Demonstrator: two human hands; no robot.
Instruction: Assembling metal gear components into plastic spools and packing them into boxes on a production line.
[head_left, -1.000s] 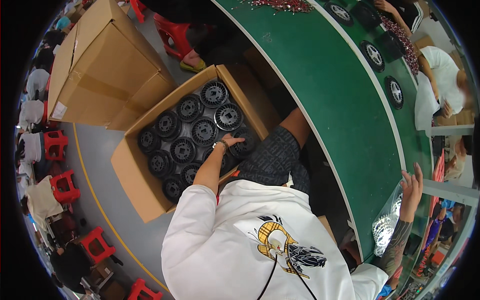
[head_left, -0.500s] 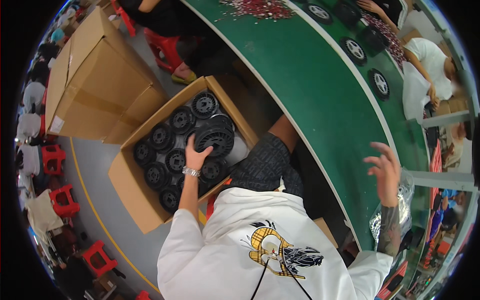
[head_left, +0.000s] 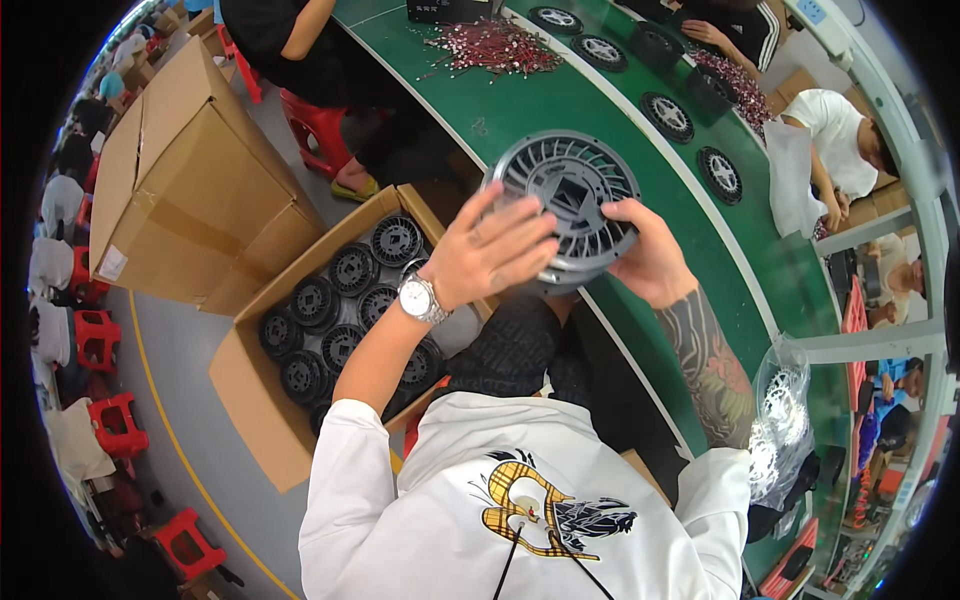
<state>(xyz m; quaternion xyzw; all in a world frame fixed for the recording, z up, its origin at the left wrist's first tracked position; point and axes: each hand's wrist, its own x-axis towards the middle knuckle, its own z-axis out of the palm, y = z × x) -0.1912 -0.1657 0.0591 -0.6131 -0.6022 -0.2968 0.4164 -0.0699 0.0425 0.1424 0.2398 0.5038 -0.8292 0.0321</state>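
Note:
Over the green table's near edge, a dark round plastic wheel [head_left: 585,185] with slanted spokes and a square middle is held up, tilted. My right hand [head_left: 650,250] grips its right rim, thumb on the face and the other fingers hidden underneath. My left hand [head_left: 495,250], slightly blurred, lies across the wheel's lower left with its fingers stretched out flat. On the left, an open cardboard box [head_left: 262,425] contains several similar black wheels [head_left: 342,345] in rows.
A tall closed carton [head_left: 190,180] stands beyond the box. On the green table [head_left: 520,100] lie a pile of small red and silver pieces [head_left: 490,45], several wheels with silver spokes [head_left: 667,117] and a clear plastic bag [head_left: 785,410] of shiny parts. Co-workers sit across the table.
My left hand has lifted a wheel out of the box and brought it right, over the table edge. My right hand has come in from the right and taken hold of its rim.

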